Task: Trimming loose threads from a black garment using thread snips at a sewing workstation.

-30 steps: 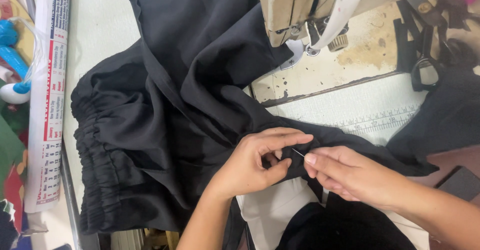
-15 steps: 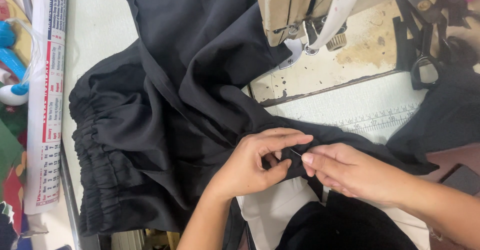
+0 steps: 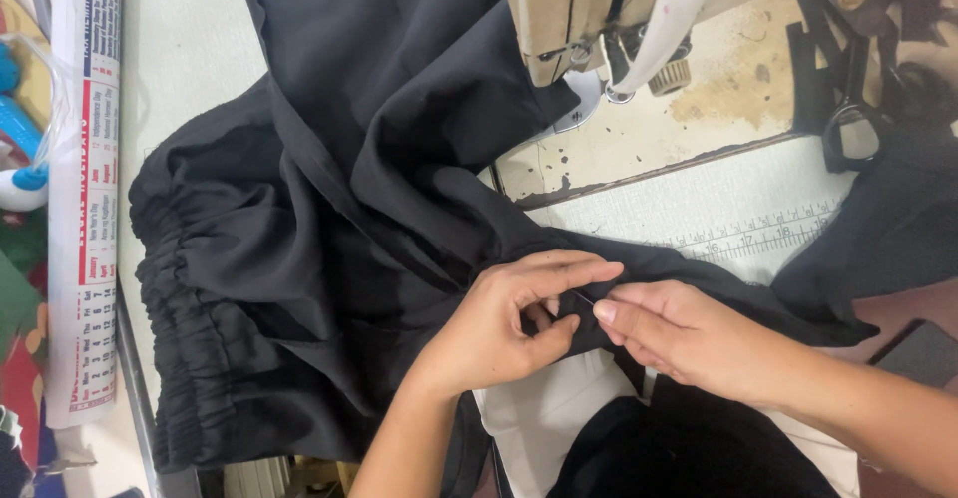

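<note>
A black garment point(image 3: 329, 219) with a gathered elastic waistband at the left lies spread over the sewing table. My left hand point(image 3: 509, 323) pinches a fold of the black fabric near the table's front edge, thumb and fingers closed on it. My right hand point(image 3: 689, 338) meets it fingertip to fingertip and grips the same fold; a thin pin or needle shows between the fingers. Part of the garment runs up under the sewing machine head point(image 3: 599, 9).
A sewing machine's beige bed point(image 3: 699, 129) sits at the back right, with a printed ruler strip point(image 3: 758, 234) on the table in front of it. Black scissors point(image 3: 848, 109) lie at the right. A calendar sheet point(image 3: 85, 189) lies along the left edge.
Both hands stay on the same fold; the fingertips have shifted only slightly. The garment has not moved.
</note>
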